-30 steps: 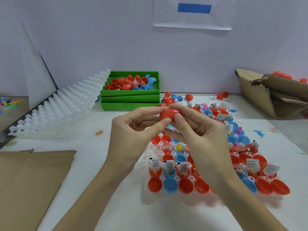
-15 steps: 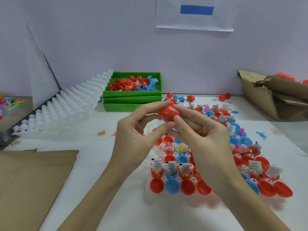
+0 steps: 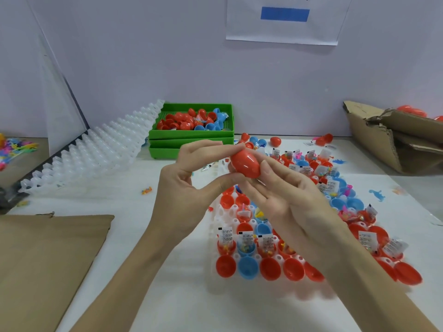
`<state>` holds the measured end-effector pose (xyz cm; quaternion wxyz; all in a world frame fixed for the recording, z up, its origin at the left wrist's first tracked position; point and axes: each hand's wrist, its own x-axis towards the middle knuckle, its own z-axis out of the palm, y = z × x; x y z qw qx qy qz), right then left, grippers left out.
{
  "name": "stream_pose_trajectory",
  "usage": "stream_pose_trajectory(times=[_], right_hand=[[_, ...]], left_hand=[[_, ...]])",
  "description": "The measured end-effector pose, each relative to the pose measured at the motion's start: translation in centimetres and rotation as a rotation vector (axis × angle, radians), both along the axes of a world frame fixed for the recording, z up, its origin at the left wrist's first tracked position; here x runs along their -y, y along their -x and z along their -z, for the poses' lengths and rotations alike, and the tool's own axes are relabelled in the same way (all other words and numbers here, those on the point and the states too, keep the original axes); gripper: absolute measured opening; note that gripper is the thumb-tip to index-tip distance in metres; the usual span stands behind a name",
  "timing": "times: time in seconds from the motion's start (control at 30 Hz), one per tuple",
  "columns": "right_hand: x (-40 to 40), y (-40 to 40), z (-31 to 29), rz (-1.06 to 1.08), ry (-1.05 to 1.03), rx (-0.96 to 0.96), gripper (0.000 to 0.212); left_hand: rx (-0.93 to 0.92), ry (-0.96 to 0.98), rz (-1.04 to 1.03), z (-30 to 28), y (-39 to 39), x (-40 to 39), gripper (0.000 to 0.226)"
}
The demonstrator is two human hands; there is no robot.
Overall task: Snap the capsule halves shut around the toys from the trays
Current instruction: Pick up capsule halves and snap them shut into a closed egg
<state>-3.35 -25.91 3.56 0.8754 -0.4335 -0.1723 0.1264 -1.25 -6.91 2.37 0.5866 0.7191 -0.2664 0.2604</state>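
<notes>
Both hands' fingers (image 3: 268,167) pinch red capsule (image 3: 245,163) above tray (image 3: 217,213) of capsule halves.

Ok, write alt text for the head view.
Both hands, left hand and right hand, pinch a closed red capsule above a white tray of open red and blue capsule halves, some holding bagged toys. Behind stand stacked green trays of loose halves.

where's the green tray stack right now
In the head view the green tray stack sits at the back of the table against the wall, left of centre, between the white moulded tray leaning on its left and the loose capsules on the table to its right.
</notes>
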Motion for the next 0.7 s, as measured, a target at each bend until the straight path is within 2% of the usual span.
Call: stream_pose_trajectory(times=[0.17,0.33,0.5,0.6,0.7], right_hand=[[-0.2,0.0,-0.2,-0.093,-0.026,0.015,0.033],[-0.2,0.1,-0.4,-0.002,0.018,0.052,0.031],[-0.6,0.5,-0.4,-0.05,0.094,0.137,0.04],[-0.8,0.6,-0.2,-0.095,0.082,0.115,0.045],[-0.7,0.5,0.1,-0.099,0.061,0.093,0.045]], left_hand=[[-0.016,0.021,0.101,0.1,0.1,0.3,0.038],[-0.012,0.014,0.151,-0.2,0.4,0.7,0.04],[-0.122,0.001,0.293,-0.6,0.9,0.6,0.047],[-0.128,-0.009,0.26,-0.7,1.3,0.9,0.035],[-0.102,-0.024,0.25,-0.7,1.2,0.9,0.033]])
